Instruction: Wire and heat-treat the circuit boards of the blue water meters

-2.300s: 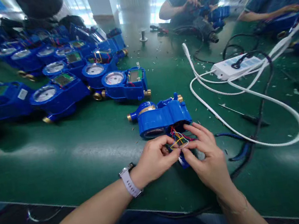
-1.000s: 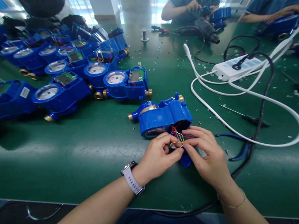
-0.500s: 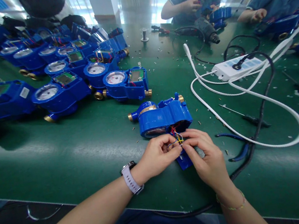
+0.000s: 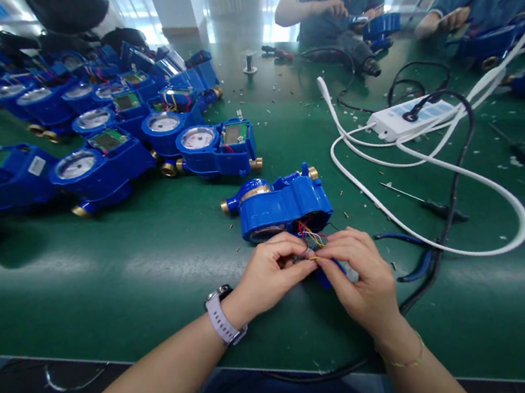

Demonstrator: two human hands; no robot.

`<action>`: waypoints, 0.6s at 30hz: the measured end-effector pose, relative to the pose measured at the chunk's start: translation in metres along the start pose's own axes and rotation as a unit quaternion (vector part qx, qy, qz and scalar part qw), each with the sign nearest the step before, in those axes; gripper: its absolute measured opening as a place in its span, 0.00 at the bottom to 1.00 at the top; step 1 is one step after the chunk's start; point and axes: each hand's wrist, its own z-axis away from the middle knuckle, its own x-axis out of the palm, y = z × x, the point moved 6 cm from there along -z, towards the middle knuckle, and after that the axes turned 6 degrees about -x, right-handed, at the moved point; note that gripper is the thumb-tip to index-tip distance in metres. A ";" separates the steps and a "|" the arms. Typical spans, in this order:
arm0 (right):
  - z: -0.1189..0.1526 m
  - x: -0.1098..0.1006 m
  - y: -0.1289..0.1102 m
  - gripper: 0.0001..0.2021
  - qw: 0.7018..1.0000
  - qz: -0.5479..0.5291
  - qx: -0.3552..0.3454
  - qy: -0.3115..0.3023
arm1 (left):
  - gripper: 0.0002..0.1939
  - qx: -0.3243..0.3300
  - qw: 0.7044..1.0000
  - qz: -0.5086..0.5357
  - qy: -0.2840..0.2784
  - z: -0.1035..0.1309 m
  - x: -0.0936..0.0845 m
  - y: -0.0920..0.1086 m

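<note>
A blue meter [image 4: 282, 206] with brass ends lies on its side on the green table, its open housing facing me. Thin coloured wires [image 4: 311, 235] come out of the housing towards my fingers. My left hand [image 4: 273, 272] pinches the wires from the left, thumb and forefinger together. From the right, my right hand [image 4: 359, 271] pinches the same wires, its fingertips nearly touching the left ones. Beneath the fingers a blue cover piece [image 4: 326, 277] is partly hidden.
Several blue meters [image 4: 199, 141] crowd the back left. On the right are a white power strip [image 4: 406, 119] with looping cables, a screwdriver [image 4: 442, 209] and blue-handled pliers [image 4: 417, 267]. Two people work across the green table [image 4: 153, 270], near a heat gun [image 4: 362, 57].
My fingertips have drawn closer together on the wires, and more of the blue cover piece is hidden. The whole view has shifted slightly.
</note>
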 end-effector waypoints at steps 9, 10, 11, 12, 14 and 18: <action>0.011 -0.005 0.026 0.04 0.983 -0.117 0.144 0.007 | 0.07 -0.045 0.997 -0.064 -0.024 -0.003 0.004 0.002; 0.011 -0.005 0.027 0.05 0.983 -0.120 0.142 -0.006 | 0.07 -0.055 0.996 -0.058 -0.030 -0.004 0.005 0.002; 0.009 -0.007 0.027 0.05 0.983 -0.122 0.135 -0.020 | 0.07 -0.068 0.996 -0.050 -0.041 -0.005 0.006 0.001; 0.007 -0.008 0.027 0.05 0.985 -0.120 0.122 -0.034 | 0.08 -0.080 0.995 -0.042 -0.052 -0.005 0.008 -0.001; 0.002 -0.011 0.024 0.05 0.988 -0.110 0.084 -0.064 | 0.09 -0.096 0.992 -0.033 -0.071 -0.006 0.010 -0.003; -0.005 -0.011 0.018 0.06 0.991 -0.090 0.015 -0.096 | 0.12 -0.089 0.994 -0.012 -0.066 -0.007 0.013 -0.005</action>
